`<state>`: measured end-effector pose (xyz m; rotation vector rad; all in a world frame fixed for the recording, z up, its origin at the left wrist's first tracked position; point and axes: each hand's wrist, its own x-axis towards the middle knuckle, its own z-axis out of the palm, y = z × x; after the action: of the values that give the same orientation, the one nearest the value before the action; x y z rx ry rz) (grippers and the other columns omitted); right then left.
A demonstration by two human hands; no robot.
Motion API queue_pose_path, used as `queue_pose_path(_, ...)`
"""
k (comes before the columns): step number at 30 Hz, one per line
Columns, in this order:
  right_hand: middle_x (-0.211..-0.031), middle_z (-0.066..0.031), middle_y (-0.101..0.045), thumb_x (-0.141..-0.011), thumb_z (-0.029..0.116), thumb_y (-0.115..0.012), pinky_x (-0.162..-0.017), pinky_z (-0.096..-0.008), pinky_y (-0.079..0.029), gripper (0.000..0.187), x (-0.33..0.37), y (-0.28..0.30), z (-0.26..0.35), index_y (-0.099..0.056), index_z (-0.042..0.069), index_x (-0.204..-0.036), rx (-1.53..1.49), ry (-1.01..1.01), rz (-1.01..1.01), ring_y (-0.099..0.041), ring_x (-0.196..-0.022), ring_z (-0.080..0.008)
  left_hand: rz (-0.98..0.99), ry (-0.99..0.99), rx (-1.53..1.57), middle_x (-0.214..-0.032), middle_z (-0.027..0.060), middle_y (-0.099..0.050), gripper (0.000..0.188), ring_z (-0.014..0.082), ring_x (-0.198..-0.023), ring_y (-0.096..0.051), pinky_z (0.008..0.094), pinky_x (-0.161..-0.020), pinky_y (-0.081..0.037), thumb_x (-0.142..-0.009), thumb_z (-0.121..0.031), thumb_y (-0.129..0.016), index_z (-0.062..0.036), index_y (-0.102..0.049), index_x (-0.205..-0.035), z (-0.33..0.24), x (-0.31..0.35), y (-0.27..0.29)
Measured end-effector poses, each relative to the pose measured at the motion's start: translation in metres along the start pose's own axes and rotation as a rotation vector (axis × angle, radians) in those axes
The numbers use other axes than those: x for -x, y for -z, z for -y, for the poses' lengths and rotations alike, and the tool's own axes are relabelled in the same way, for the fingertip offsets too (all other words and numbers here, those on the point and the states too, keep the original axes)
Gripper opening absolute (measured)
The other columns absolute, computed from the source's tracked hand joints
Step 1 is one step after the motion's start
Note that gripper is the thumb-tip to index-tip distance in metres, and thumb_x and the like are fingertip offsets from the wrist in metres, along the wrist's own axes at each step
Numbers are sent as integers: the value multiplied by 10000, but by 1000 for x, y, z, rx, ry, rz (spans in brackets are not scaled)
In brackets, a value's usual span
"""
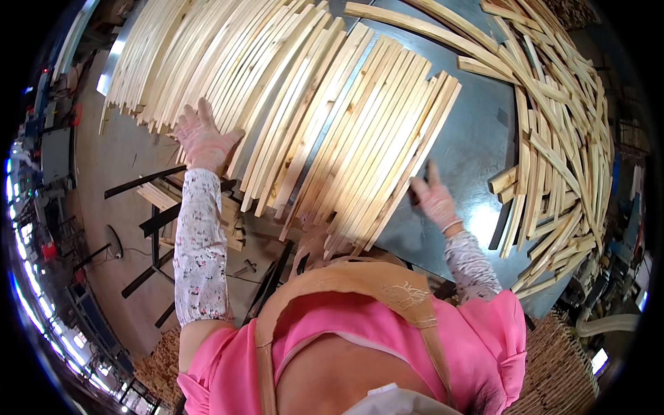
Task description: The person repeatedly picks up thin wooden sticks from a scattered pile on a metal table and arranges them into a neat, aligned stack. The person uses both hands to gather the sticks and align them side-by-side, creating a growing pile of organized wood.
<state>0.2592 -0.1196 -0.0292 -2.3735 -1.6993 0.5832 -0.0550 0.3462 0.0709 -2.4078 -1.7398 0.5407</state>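
Note:
My left hand (pixel 206 140), in a thin pale glove, lies with fingers spread over the near ends of a row of light wooden strips (pixel 238 76). The strips lie side by side on a metal table (pixel 477 117). My right hand (pixel 436 199), also gloved, is beside the right edge of a closer-set group of strips (pixel 377 131). Its thumb and forefinger are apart, with dark patches at the fingertips. The other fingers are partly hidden, and I see nothing held. Whether this hand touches the outermost strip I cannot tell.
A tangled heap of wooden strips (pixel 553 159) covers the table's right side, with long pieces (pixel 443 34) reaching across the back. Below left are a dark metal frame (pixel 159 221) with wood pieces on it and a round black pedal-like disc (pixel 113 241). Stacked wood (pixel 553 366) stands lower right.

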Motion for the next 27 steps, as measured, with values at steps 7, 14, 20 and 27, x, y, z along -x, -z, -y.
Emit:
queue_pose_path(7,-1178,-315,-754,-983,689,-583,-930,-492,-584,1043,-65,24,79,-339,-98,-1622,-433,-650,303,-752,-1105,-428,234,-63,45,-1802,250,-153,1227,417,-1662,-200,532,-1348,-217,-832,-582,-822,-186,-137,-1769,-5,-9,11)
queue_pose_path(14,-1248,-215,-688,-960,496,-675,-1035,-517,-530,656,-180,83,-44,-595,79,-1459,56,-241,-497,-640,-1206,-417,163,-59,4,-1787,221,-195,1211,401,-1651,-232,530,-1332,-257,-830,-620,-825,-233,-161,-1767,-1,-19,0)
queue_pose_path(20,-1093,-221,-756,-951,361,-710,-949,-466,-564,394,-260,122,-92,-729,24,-1153,204,-69,-283,-698,-1095,-412,100,-119,24,-1776,248,-214,1187,440,-1629,-263,539,-1325,-253,-831,-633,-811,-201,-206,-1756,5,-23,-14)
queue_pose_path(27,-1237,-211,-738,-994,425,-708,-1066,-413,-527,640,-172,113,13,-565,-19,-1432,-694,-119,-464,-700,-1204,-350,115,-59,-21,-1761,249,-267,1166,457,-1610,-302,574,-1296,-290,-833,-657,-778,-206,-223,-1754,7,-15,-13)
